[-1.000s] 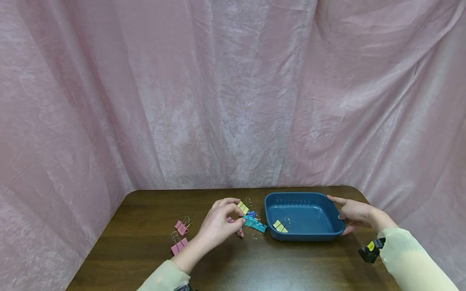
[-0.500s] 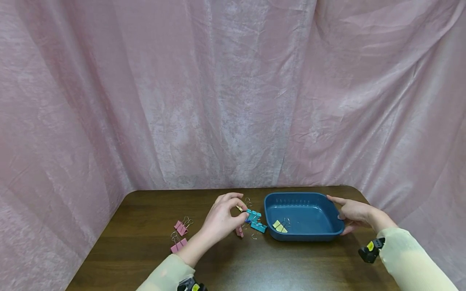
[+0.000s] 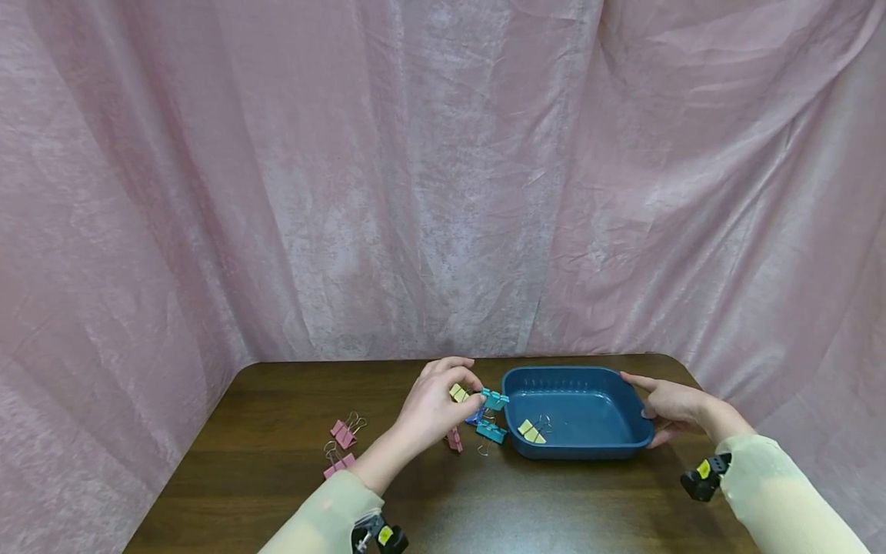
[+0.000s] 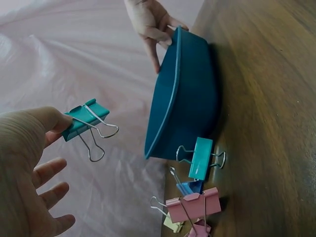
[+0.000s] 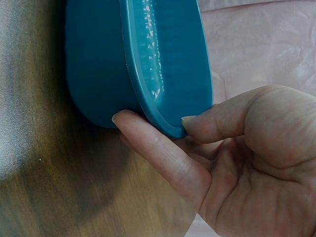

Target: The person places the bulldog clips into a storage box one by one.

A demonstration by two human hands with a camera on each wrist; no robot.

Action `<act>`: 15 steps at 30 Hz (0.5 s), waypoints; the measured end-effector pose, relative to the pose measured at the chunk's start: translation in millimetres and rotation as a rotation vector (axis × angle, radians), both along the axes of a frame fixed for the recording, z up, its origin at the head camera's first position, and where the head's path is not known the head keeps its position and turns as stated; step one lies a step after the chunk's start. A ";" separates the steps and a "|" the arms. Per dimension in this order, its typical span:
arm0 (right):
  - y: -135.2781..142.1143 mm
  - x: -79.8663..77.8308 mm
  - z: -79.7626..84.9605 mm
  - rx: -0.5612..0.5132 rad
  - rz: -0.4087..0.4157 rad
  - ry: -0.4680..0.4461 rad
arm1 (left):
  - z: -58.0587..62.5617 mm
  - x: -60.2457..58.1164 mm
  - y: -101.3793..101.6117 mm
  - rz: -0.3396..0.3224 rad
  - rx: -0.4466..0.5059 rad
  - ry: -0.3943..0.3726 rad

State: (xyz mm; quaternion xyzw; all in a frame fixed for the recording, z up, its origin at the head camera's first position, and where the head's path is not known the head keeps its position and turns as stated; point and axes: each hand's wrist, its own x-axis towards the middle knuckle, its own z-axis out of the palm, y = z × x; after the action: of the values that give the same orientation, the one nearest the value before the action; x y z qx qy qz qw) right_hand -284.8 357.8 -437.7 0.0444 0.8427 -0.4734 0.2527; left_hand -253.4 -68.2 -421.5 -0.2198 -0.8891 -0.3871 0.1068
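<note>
My left hand [image 3: 443,404] pinches a teal binder clip [image 4: 86,118] by one end between thumb and index finger, its wire handles hanging free. In the head view the clip is beside the left rim of a blue rectangular tray [image 3: 581,452]. My right hand [image 5: 247,158] grips the tray's right end, thumb on the inside of the rim and fingers against the outer wall. Inside the tray lies a yellow binder clip [image 3: 532,431]. Below the left hand are another teal clip [image 4: 201,158], a blue clip [image 4: 190,187], a pink clip [image 4: 193,205] and a yellow clip [image 3: 459,393].
Two pink binder clips [image 3: 344,434] lie farther left on the brown wooden table [image 3: 277,400]. A pink curtain [image 3: 429,192] hangs behind the table's back edge.
My left hand has moved to the right with the teal clip, away from the loose clips and up to the tray's left rim. The right hand and tray have stayed in place.
</note>
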 end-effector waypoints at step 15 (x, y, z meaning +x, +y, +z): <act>0.6 -0.7 -0.6 0.004 0.000 -0.003 | 1.0 -5.5 16.5 -0.018 0.002 0.023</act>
State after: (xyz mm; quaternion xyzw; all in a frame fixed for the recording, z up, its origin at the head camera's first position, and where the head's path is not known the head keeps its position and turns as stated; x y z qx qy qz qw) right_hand -285.4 358.3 -438.3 0.0455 0.8432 -0.4716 0.2540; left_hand -258.9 -51.7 -420.5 -0.2321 -0.8855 -0.3861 0.1140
